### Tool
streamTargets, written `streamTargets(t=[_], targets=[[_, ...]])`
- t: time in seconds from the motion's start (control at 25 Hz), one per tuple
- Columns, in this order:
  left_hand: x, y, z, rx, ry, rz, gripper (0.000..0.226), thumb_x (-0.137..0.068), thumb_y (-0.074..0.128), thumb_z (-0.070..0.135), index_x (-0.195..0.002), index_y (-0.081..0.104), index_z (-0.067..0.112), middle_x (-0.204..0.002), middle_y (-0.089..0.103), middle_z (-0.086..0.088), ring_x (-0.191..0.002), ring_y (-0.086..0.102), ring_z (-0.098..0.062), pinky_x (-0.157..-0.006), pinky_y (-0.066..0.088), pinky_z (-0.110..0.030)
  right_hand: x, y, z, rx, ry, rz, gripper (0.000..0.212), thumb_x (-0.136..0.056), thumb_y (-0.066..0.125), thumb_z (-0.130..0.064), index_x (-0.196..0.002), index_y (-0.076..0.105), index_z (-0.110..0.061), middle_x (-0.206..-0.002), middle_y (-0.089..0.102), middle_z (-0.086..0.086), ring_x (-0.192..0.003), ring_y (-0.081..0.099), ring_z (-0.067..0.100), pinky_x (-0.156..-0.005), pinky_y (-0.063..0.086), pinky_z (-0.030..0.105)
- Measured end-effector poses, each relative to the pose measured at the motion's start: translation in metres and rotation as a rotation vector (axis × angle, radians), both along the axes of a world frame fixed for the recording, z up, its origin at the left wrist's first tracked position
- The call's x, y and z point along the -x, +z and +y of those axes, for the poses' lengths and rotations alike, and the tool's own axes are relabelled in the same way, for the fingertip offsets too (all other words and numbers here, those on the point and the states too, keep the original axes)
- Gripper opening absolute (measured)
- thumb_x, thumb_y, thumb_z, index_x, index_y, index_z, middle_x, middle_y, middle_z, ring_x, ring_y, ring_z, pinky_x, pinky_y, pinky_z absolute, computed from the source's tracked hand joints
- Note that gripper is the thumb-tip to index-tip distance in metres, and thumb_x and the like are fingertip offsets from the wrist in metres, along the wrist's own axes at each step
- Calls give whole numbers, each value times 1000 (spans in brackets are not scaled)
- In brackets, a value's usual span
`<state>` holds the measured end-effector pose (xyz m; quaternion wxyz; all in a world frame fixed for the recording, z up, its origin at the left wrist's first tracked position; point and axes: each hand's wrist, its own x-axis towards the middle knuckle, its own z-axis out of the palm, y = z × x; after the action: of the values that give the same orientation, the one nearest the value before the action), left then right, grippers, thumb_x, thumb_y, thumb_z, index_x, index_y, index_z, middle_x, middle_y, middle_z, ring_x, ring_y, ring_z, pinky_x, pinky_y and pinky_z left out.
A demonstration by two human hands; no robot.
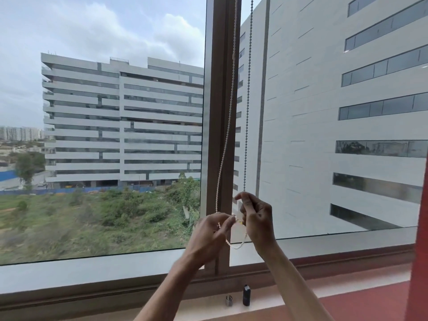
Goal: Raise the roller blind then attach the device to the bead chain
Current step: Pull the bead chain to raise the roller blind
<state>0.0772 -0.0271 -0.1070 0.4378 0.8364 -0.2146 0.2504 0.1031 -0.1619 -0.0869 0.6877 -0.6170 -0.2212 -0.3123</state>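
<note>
A white bead chain (228,135) hangs in two strands in front of the brown window post (220,112), and its loop (236,246) droops just below my hands. My left hand (208,235) pinches the left strand near the loop. My right hand (257,218) pinches the right strand a little higher, with a small yellowish piece between the fingers. No blind fabric shows over the glass. A small black device (246,295) stands upright on the sill below my arms, next to a small metal clip (228,300).
The window sill (92,304) runs across the bottom of the view. A red wall edge (419,239) stands at the far right. Through the glass I see grey office buildings and a green field.
</note>
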Motion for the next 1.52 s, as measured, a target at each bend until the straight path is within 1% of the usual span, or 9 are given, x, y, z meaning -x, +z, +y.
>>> streamTargets(t=[0.2, 0.4, 0.6, 0.76, 0.92, 1.08, 1.16, 1.28, 1.52], targets=[[17, 104, -3, 284, 44, -189, 20, -102, 50, 23, -102, 67, 15, -87, 73, -3, -84, 71, -18, -84, 57, -41, 20, 5, 2, 52, 151, 12, 30, -103, 46, -8, -82, 66, -2, -50, 38, 0, -41, 33, 8, -42, 29, 20], [20, 213, -38, 573, -303, -56, 31, -105, 46, 23, -127, 58, 4, -98, 70, -9, -76, 67, -13, -75, 52, -31, 27, 12, 1, 207, 182, 1, 30, -104, 43, -7, -87, 63, 7, -54, 53, 9, -44, 50, 11, -47, 42, 16], [19, 232, -55, 760, -335, -88, 22, -103, 51, 17, -93, 69, 12, -62, 46, 2, -43, 36, -6, -45, 26, -19, 34, 40, -15, 442, 26, 19, 30, -103, 47, -30, -103, 71, -13, -89, 76, 2, -83, 72, 14, -75, 49, 18], [16, 232, -58, 789, -310, -131, 27, -103, 51, 15, -81, 68, 14, -57, 40, 3, -41, 30, -6, -37, 23, -17, 34, 128, -27, 248, -13, -65, 36, -105, 39, -32, -123, 61, -10, -111, 72, 9, -94, 71, 16, -72, 50, 24], [14, 230, -62, 695, -321, -230, 27, -103, 50, 15, -81, 66, 12, -50, 44, 10, -40, 35, -1, -42, 28, -17, 41, 220, -25, 53, 72, -168, 29, -106, 40, -26, -117, 61, -9, -105, 71, 4, -91, 71, 11, -74, 54, 19], [9, 230, -60, 659, -304, -256, 33, -102, 52, 19, -70, 62, 19, -48, 41, 12, -43, 30, -5, -43, 22, -22, 49, 276, -17, -134, 553, -25, 33, -106, 39, -24, -109, 64, -2, -101, 73, 11, -91, 72, 20, -85, 55, 29], [4, 230, -59, 649, -302, -266, 35, -102, 52, 18, -69, 62, 21, -48, 41, 13, -44, 31, -5, -42, 23, -20, 48, 289, -13, -174, 652, 10, 35, -106, 38, -22, -103, 65, 0, -87, 70, 9, -72, 68, 15, -68, 55, 24], [-2, 228, -61, 621, -321, -300, 38, -102, 50, 18, -67, 60, 24, -45, 40, 14, -43, 29, -5, -43, 21, -20, 38, 293, -7, -113, 549, -38, 33, -107, 39, -23, -95, 66, -6, -55, 46, -4, -42, 37, 3, -41, 32, 15], [-18, 215, -57, 501, -277, -456, 34, -98, 45, 11, -69, 57, 24, -44, 42, 13, -44, 33, -3, -46, 27, -22, 24, 271, -3, -125, 495, -93, 30, -105, 43, -23, -85, 62, -12, -40, 34, -10, -33, 29, 2, -35, 25, 17]])
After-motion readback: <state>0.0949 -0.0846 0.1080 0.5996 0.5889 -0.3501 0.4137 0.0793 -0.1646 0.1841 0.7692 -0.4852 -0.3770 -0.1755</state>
